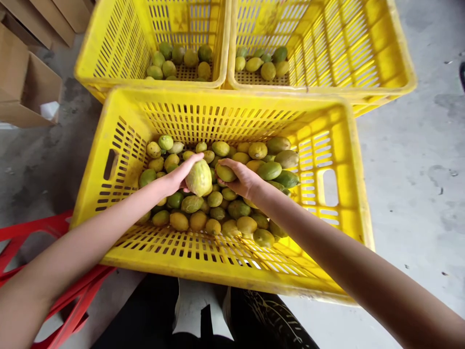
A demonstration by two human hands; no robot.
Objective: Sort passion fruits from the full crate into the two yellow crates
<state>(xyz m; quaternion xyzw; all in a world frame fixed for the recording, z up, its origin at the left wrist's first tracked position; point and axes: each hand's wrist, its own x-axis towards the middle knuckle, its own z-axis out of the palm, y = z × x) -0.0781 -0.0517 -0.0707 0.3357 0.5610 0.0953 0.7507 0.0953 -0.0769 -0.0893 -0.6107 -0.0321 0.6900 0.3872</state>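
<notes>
Both my hands are inside the near yellow crate (225, 271), over a layer of green and yellow lemons (198, 221). My left hand (181, 174) grips a large pale yellow-green lemon (199, 178), thumb across its top. Just to the right, my right hand (240, 178) is closed around a smaller yellow-green lemon (225, 173). The two held lemons are apart, with loose fruit showing between and beneath them. Darker green lemons (270, 170) lie to the right of my right hand. My right palm and part of its fingers are hidden.
Two more yellow crates, one at the back left (152, 83) and one at the back right (327, 90), hold several lemons each. Cardboard boxes (39, 87) stand at the far left. A red plastic stool (76, 295) is by the near crate's left corner.
</notes>
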